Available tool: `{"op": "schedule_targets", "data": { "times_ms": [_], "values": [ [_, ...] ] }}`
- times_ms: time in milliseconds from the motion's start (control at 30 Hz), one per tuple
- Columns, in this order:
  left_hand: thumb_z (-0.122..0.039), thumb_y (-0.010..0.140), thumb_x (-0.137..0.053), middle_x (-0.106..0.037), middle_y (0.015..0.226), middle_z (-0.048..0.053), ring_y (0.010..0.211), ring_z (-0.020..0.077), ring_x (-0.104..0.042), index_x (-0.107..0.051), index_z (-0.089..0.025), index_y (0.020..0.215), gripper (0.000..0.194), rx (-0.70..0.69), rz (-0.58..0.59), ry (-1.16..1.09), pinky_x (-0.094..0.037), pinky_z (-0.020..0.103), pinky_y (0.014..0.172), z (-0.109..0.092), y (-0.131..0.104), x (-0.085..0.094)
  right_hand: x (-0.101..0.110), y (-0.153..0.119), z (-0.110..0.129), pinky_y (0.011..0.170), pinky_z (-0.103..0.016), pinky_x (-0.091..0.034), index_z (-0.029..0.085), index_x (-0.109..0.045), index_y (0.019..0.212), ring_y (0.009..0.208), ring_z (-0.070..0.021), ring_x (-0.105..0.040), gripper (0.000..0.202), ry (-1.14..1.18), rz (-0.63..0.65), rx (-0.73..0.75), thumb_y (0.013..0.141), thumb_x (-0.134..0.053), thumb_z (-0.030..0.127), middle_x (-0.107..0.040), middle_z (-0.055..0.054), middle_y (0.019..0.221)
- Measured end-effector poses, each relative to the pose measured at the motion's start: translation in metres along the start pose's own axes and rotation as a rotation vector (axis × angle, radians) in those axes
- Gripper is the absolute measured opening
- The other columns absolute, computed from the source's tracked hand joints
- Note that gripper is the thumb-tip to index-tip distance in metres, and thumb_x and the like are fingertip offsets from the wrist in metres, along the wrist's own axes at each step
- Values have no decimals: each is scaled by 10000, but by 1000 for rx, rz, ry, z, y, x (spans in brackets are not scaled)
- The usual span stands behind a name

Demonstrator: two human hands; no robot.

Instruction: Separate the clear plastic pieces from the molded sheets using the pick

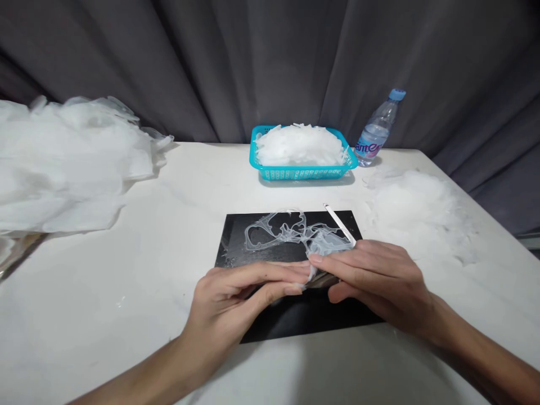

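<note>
A black board [295, 318] lies on the white table, with tangled translucent white film [291, 230] spread over its far half. Above the board, my left hand [248, 292] is closed, its thumb and fingers pinching a white end of the film. My right hand [379, 275] is closed next to it, fingertips almost touching the left ones. From beneath its knuckles a slim whitish stick [338, 223] points away from me; the rest of it is hidden. Something flat and grey-brown [323, 280] shows below the right fingers; its kind is unclear.
A blue plastic basket [310, 173] heaped with white strips [299, 146] stands at the back. Beside it is a water bottle [375, 132]. Stacked translucent white sheets [71, 163] cover the left of the table. A loose white pile [422, 208] lies right. Grey curtain [253, 62] hangs behind.
</note>
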State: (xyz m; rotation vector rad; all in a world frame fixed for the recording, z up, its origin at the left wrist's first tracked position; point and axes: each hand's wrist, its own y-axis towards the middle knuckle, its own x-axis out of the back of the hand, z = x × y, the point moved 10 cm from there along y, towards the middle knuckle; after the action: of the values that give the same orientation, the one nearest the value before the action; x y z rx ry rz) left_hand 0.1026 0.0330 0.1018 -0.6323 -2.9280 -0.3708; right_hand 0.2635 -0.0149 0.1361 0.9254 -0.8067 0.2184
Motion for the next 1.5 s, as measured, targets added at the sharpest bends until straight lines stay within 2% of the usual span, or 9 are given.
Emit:
{"op": "schedule_targets", "data": {
  "times_ms": [267, 467, 800, 900, 1000, 1100, 1200, 1367, 1500],
  "values": [
    [-97, 868, -785, -847, 924, -49, 884, 185, -830, -862, -328, 906, 247, -5, -12, 31, -665, 230, 905, 1, -1, 1, -1, 0, -2, 661, -262, -508, 241, -613, 1424, 806, -104, -744, 366, 36, 13, -19, 1061, -619, 290, -829, -11, 1064],
    [-141, 866, -794, -847, 901, -15, 857, 219, -833, -866, -293, 880, 169, 10, -24, 40, -683, 269, 875, 0, 0, 2, -1, 1, -1, 654, -261, -502, 185, -670, 1316, 810, -102, -748, 277, 17, 26, -21, 1066, -608, 289, -832, -22, 1060],
    [-79, 875, -776, -847, 946, -60, 905, 176, -828, -858, -327, 934, 269, -21, 0, 33, -655, 192, 893, -1, 1, -1, 5, 6, -4, 697, -252, -563, 191, -714, 1259, 831, -126, -768, 238, 87, -25, -55, 1076, -582, 266, -833, -25, 975],
    [-71, 904, -742, -841, 1033, -48, 989, 191, -814, -849, -313, 967, 271, -52, 2, 63, -646, 230, 955, -3, -3, 1, 10, 5, -8, 736, -276, -596, 211, -724, 1271, 853, -151, -769, 262, 197, -81, -126, 1077, -572, 301, -825, -47, 998],
    [-39, 923, -704, -820, 1137, -62, 1086, 193, -784, -825, -323, 1042, 331, -136, -79, 103, -624, 270, 1028, -11, -9, 8, 7, -6, -14, 692, -268, -595, 218, -731, 1234, 791, -153, -737, 322, 331, -164, -270, 1093, -512, 406, -796, -45, 914],
    [-3, 909, -704, -799, 1202, -58, 1128, 208, -764, -805, -304, 1027, 339, -196, -141, 124, -611, 305, 1066, -17, -16, 11, -12, -23, -20, 608, -243, -555, 235, -695, 1201, 699, -142, -675, 338, 498, -188, -445, 1082, -500, 484, -765, -40, 900],
    [-7, 892, -732, -780, 1250, -17, 1139, 239, -757, -786, -262, 999, 282, -216, -131, 135, -612, 348, 1079, -19, -20, 5, -30, -32, -24, 576, -225, -506, 247, -665, 1165, 631, -120, -581, 252, 585, -176, -579, 1077, -522, 435, -709, -19, 877],
    [-20, 929, -698, -719, 1373, 3, 1239, 241, -709, -760, -268, 1100, 308, -244, -49, 176, -599, 384, 1104, -20, -21, -5, -37, -23, -22, 564, -212, -447, 226, -681, 1078, 598, -110, -468, 250, 643, -159, -620, 1088, -497, 395, -515, 33, 690],
    [1, 907, -712, -680, 1445, 4, 1304, 244, -675, -761, -273, 1092, 335, -300, -22, 244, -571, 399, 1142, -24, -19, -7, -34, -19, -20, 550, -226, -454, 209, -709, 1064, 590, -123, -485, 316, 661, -187, -617, 1076, -507, 451, -514, 20, 677]
  ]
}}
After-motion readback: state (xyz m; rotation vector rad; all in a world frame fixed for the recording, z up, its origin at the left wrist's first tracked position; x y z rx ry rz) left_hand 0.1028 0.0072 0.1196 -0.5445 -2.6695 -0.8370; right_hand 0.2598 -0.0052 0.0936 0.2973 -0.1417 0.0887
